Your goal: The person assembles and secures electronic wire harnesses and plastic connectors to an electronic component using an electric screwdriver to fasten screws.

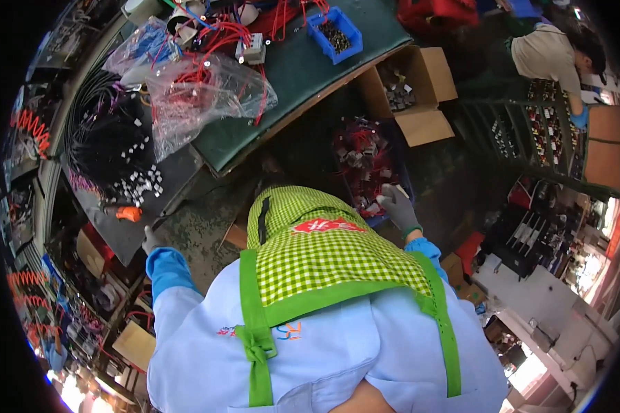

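My right hand, in a grey glove, is beside the right rim of a blue crate. Its fingers look loosely apart. A small pale patch shows at the fingertips, too small to name. The crate holds a jumble of red-wired parts. At the left, my left hand, also gloved, hangs near the edge of a dark table; its fingers are too small and dim to read. On that table lie an orange-handled tool and bundled black cables with white connectors.
A green-topped bench carries a clear plastic bag, red wires and a blue bin of small metal parts. An open cardboard box stands beyond the crate. Far right, another person leans over racks of parts.
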Demonstrator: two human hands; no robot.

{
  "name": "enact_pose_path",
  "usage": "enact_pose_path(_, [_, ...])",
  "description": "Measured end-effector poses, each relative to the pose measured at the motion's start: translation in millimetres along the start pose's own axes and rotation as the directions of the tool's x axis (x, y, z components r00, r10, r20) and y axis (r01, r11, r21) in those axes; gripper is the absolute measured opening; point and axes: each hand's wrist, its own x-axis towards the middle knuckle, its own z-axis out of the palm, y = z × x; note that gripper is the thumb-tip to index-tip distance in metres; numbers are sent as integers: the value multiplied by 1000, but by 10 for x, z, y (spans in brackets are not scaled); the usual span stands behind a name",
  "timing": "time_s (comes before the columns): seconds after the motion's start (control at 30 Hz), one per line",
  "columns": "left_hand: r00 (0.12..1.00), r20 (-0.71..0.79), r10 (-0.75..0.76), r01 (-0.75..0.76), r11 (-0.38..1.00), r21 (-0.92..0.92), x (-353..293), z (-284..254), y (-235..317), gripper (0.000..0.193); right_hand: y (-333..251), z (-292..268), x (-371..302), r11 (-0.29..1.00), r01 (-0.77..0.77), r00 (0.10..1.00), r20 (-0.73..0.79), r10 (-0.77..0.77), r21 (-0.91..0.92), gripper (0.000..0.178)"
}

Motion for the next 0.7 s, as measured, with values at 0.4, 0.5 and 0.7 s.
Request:
enact_pose_path(0.4, [613,773,-164,73,986,152,-2702,899,-1390,57,3598,-1252,-1539,752,-554,808,-11,589,-358,59])
enact_pose_path(0.5, [582,781,-224,35,967,251,-3348,504,-1924,57,3502,-1528,-1686,670,-489,787,48,615,-558,59])
enact_pose_path(0.7, [534,807,-253,-131,918,375,-3868,136,-2580,55,3601,-1762,-1308,817,-459,845,113,523,-348,58])
